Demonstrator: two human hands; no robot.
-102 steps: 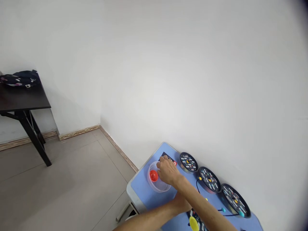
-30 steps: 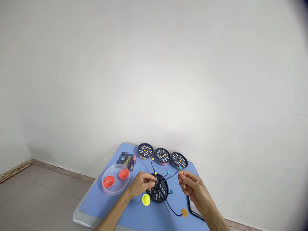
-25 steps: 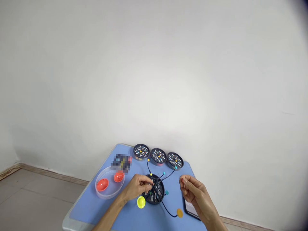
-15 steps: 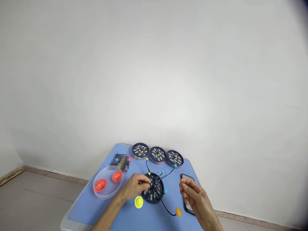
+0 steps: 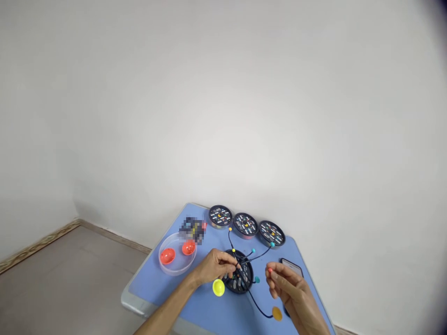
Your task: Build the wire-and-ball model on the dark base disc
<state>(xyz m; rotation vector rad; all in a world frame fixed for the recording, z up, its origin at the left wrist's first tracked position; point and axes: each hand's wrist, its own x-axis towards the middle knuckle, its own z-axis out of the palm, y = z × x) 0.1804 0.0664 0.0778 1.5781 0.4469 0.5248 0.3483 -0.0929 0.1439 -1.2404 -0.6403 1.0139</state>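
A black round disc (image 5: 240, 278) with coloured marks lies on the blue table (image 5: 167, 288). Thin black rods tipped with small coloured balls fan out from its middle. My left hand (image 5: 216, 266) rests on the disc's left side, fingers pinched around the hub where the rods meet. A yellow ball (image 5: 218, 287) sits just below that hand. My right hand (image 5: 284, 284) hovers to the right of the disc, fingers curled, pinching a small red bead (image 5: 269, 270). An orange ball (image 5: 277, 313) on a long rod lies by my right wrist.
Three more black discs (image 5: 245, 224) line the table's far edge by the white wall. A clear round dish (image 5: 176, 260) holds two red half-shells at the left. A blurred dark box (image 5: 193, 228) lies behind it. A phone (image 5: 292, 266) lies at the right.
Early on my hand was in the clear dish with the view turned left. Over the last second my left hand stayed on the disc and my right hand sank slightly, away from the rods.
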